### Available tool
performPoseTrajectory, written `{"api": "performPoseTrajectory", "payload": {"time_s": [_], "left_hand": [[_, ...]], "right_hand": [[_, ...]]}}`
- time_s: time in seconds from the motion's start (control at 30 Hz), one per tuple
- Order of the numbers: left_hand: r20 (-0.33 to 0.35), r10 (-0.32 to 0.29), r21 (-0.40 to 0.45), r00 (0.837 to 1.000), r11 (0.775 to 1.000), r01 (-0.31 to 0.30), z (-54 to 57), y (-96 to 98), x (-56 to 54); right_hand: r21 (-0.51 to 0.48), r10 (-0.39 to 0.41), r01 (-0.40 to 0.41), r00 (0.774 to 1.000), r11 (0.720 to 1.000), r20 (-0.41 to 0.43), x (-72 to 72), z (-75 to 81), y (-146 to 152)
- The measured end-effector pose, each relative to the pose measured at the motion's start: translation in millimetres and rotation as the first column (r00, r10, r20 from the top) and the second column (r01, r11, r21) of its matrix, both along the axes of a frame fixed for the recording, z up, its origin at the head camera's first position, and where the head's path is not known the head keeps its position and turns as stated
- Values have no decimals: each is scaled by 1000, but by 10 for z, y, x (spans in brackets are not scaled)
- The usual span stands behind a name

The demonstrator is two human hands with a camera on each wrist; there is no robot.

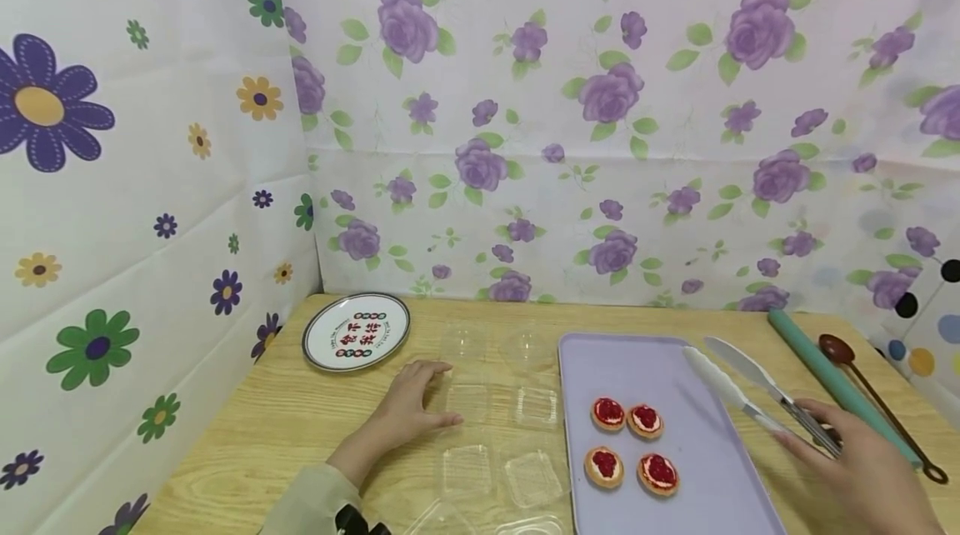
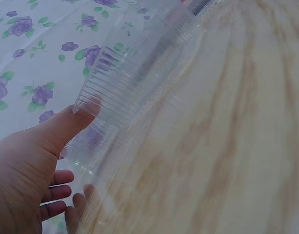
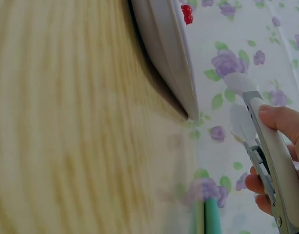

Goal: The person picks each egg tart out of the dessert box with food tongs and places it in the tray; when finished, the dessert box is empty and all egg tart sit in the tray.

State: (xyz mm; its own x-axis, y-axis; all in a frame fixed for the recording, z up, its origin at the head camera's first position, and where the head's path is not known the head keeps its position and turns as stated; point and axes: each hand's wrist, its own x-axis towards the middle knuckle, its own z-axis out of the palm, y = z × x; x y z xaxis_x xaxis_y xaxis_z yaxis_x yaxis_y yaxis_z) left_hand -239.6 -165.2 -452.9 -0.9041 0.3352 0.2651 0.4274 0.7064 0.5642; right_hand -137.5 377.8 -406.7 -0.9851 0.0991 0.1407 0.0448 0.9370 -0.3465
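My right hand (image 1: 862, 452) grips a pair of tongs (image 3: 276, 165) by the handle. The white tips of the tongs, spread apart, reach over the right edge of a lilac tray (image 1: 637, 364). Several small tarts (image 1: 658, 474) with red topping and cream sit on that tray. My left hand (image 1: 408, 406) is at the left side of a clear plastic box (image 1: 468, 403), thumb and fingers spread apart. In the left wrist view the thumb (image 2: 71, 124) overlaps the ribbed edge of clear plastic, and the other fingers are loosely bent below.
More clear plastic boxes (image 1: 532, 477) stand in two columns left of the tray. A white plate (image 1: 356, 332) with a dark rim and red lettering lies at the back left. On the right lie a green roll (image 1: 832, 377) and a brown ladle (image 1: 862, 385). Flowered cloth hangs behind.
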Motion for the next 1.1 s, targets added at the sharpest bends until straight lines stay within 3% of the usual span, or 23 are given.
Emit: {"api": "performPoseTrajectory", "payload": {"time_s": [0.2, 0.43, 0.63, 0.9, 1.1], "left_hand": [[1, 6, 6, 1000, 1000, -6, 10, 0, -6], [6, 6, 11, 1000, 1000, -6, 23, -1, 0], [12, 7, 9, 1000, 1000, -7, 33, 2, 13], [10, 0, 5, 1000, 1000, 0, 38, 7, 17], [10, 7, -7, 1000, 1000, -7, 29, 7, 21]], "right_hand": [[12, -7, 7, 1000, 1000, -4, 3, -27, 108], [12, -56, 55, 993, 998, 100, -10, -44, 186], [30, -83, 80, 988, 996, 132, -20, -107, 275], [46, -92, 84, 974, 995, 209, -42, -209, 365], [95, -77, 59, 977, 994, 199, -64, -272, 409]]}}
